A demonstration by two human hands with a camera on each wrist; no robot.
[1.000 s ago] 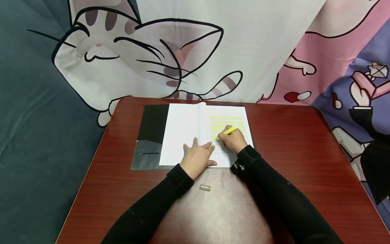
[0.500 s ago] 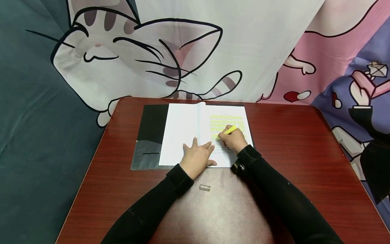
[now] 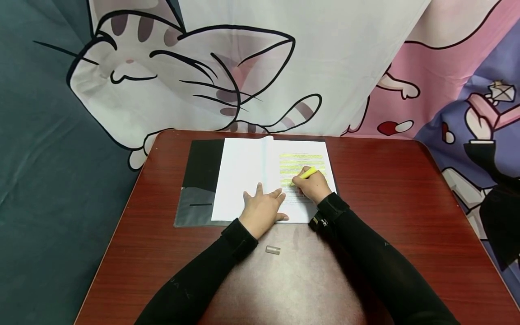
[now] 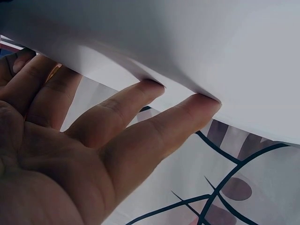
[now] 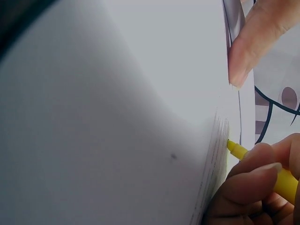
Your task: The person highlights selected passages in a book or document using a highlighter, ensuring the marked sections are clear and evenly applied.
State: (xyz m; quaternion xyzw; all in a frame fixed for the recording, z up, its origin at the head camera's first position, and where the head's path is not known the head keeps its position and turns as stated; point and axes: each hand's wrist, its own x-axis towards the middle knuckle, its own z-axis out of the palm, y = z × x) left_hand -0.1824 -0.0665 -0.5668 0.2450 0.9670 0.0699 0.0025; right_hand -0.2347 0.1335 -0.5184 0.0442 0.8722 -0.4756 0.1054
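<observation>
We pinch the yellow highlighter (image 3: pixel 307 173) in our right hand (image 3: pixel 313 187), its tip on the printed page of the open document (image 3: pixel 273 180), which lies on the red table (image 3: pixel 406 203). Our left hand (image 3: pixel 263 208) presses flat, fingers spread, on the document's near edge. A clear cap (image 3: pixel 273 249) lies just nearer than the document.

Printed page (image 3: pixel 302 158): I see lines of print above my right grip, too small to read.
Elsewhere: I find nothing legible.
</observation>
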